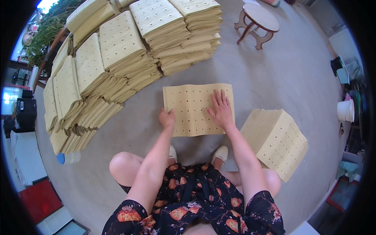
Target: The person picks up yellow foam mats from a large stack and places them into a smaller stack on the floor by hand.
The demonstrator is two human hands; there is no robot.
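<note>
A rectangular tan sheet with rows of small square holes (pixel 194 117), perhaps several layers thick, lies in front of me above my shoes. At its left edge, my left hand (pixel 167 117) grips it with the thumb on top; the other fingers are hidden. My right hand (pixel 220 108) rests flat on the upper right part, fingers apart, palm down. To the right, beside my knee, stands a leaning stack of similar perforated sheets (pixel 280 141), its layered edges facing left.
Large piles of folded perforated sheets (pixel 120 41) curve across the upper left. A small round stool (pixel 261 17) stands at the upper right. A white bucket (pixel 345 111) is near the right wall, and a red panel (pixel 41 199) lies at the lower left.
</note>
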